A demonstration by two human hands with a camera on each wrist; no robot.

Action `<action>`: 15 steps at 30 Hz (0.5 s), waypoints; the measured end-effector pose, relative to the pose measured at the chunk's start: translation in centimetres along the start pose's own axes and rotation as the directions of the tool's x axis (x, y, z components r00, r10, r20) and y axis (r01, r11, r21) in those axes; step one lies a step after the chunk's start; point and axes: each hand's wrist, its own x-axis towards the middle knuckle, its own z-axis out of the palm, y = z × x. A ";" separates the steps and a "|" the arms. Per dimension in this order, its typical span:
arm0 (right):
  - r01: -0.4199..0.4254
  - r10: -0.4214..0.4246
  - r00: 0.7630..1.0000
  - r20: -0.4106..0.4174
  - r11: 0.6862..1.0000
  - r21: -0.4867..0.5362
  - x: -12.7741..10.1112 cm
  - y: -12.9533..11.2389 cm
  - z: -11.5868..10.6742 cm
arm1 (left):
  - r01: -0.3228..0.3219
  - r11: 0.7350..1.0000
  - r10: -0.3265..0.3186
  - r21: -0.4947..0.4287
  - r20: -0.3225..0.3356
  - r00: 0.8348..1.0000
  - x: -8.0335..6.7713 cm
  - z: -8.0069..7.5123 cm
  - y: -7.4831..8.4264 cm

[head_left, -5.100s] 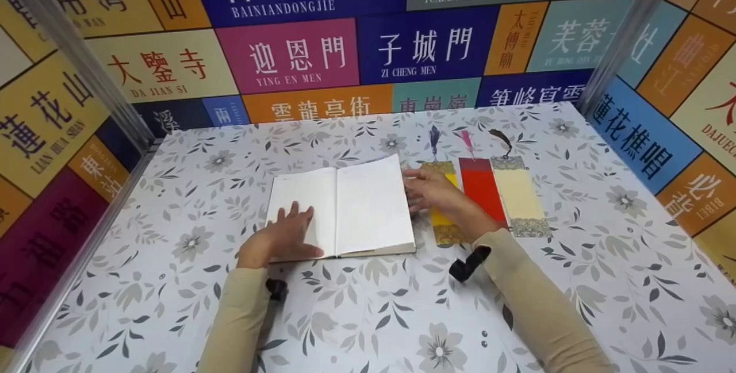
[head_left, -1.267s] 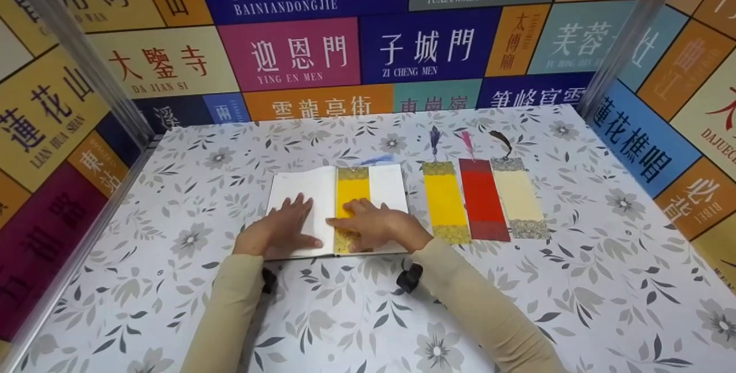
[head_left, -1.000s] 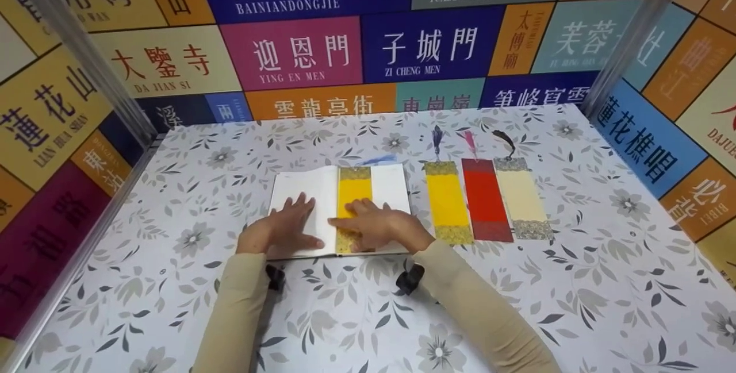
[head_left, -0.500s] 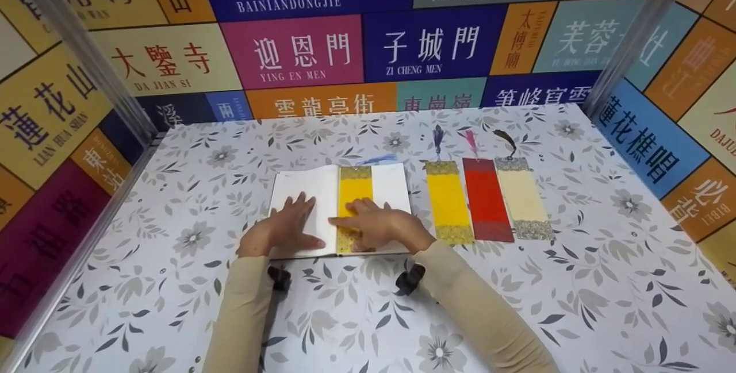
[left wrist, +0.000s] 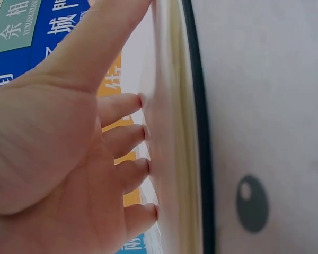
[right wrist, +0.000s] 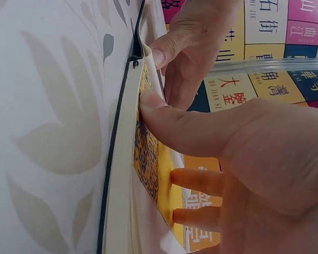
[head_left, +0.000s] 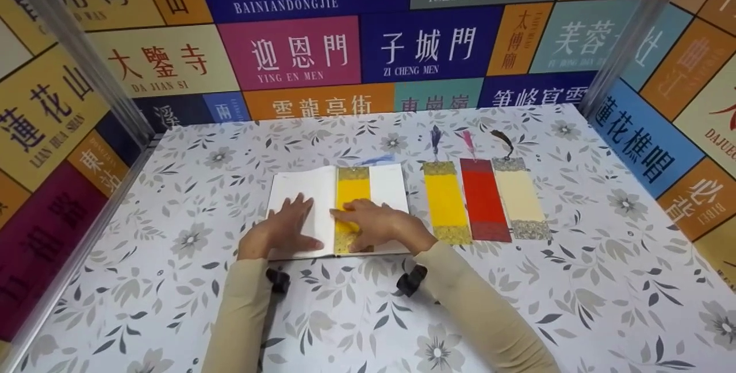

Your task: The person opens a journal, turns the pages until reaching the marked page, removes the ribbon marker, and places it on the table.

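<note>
An open notebook (head_left: 302,184) with blank white pages lies flat on the table. My left hand (head_left: 282,226) rests on its left page, fingers spread and thumb near the lower gutter. Along the gutter on the right page lies a yellow bookmark (head_left: 353,184) with patterned gold ends; a light blue tassel (head_left: 376,160) shows past the page's top edge. My right hand (head_left: 376,222) presses on this bookmark with fingers extended, covering part of it. In the right wrist view its thumb (right wrist: 156,106) touches the patterned lower end, and fingertips meet the yellow middle.
Right of the notebook lie three more bookmarks in a row: yellow (head_left: 445,202) with a purple tassel, red (head_left: 486,197) with a pink tassel, and cream (head_left: 520,197) with a dark tassel. The floral table (head_left: 345,315) ends at panels of printed place names.
Five seconds ago my right hand was at the notebook's right edge and the right page was bare; the yellow bookmark now shows there. Lately my right fingers have shifted slightly on it.
</note>
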 end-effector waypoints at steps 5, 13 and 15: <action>0.022 -0.007 0.988 -0.157 0.996 0.092 0.6 0.6 -0.3 | 0.003 1.000 -0.003 -0.007 0.003 1.000 0.0 0.1 -0.2; -0.135 0.294 0.891 -0.345 0.899 0.417 1.6 1.2 -0.4 | 0.036 0.999 -0.036 0.000 0.008 0.999 0.0 0.0 0.2; -0.201 0.386 0.863 -0.326 0.855 0.478 1.8 1.4 -0.4 | 0.035 0.999 -0.035 -0.013 0.003 0.999 -0.1 0.0 0.2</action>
